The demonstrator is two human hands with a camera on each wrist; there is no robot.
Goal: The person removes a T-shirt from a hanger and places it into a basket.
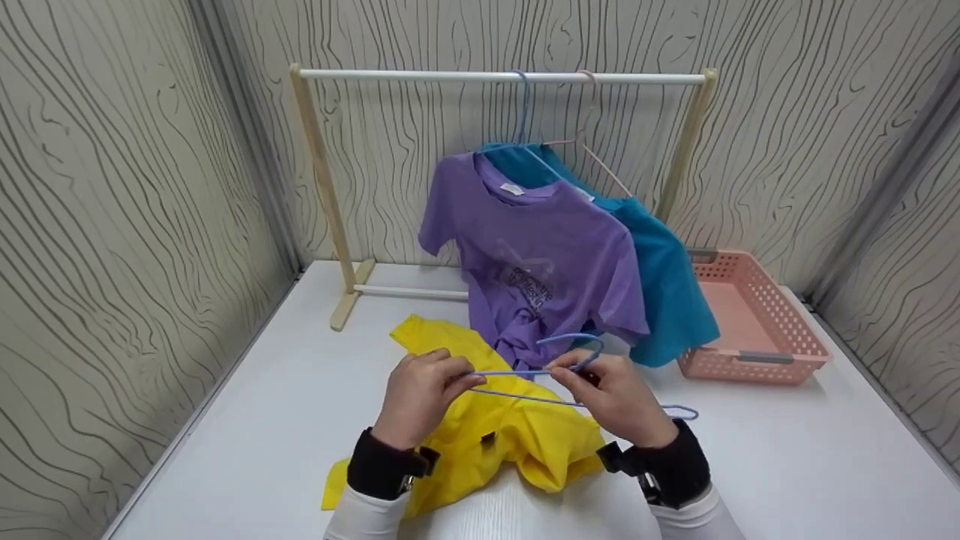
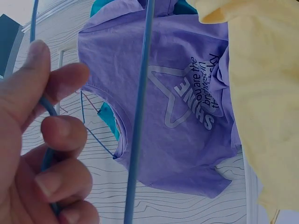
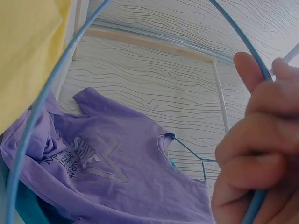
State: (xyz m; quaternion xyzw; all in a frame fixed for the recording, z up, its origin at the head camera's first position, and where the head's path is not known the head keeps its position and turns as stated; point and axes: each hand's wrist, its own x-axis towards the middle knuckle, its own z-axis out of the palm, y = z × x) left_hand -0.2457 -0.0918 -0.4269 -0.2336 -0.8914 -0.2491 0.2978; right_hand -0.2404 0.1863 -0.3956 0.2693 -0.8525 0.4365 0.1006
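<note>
Both hands hold a thin blue clothes hanger [image 1: 517, 396] level above a yellow T-shirt [image 1: 480, 427] that lies crumpled on the table. My left hand [image 1: 426, 394] curls its fingers round one end of the hanger; the left wrist view shows the blue wire [image 2: 48, 158] running through them. Near the hook [image 1: 574, 337], my right hand [image 1: 619, 394] pinches the wire between thumb and fingers. The hanger's other end sticks out to the right beyond that hand. Behind, a purple T-shirt [image 1: 540, 240] with a printed star hangs from a rack.
The rack has a white rail [image 1: 420, 76] on wooden legs. A teal T-shirt [image 1: 667, 262] hangs on a pink hanger [image 1: 607, 171] behind the purple one. To the right stands a pink basket [image 1: 780, 315]. Patterned walls [image 1: 135, 187] enclose the white table [image 1: 247, 420].
</note>
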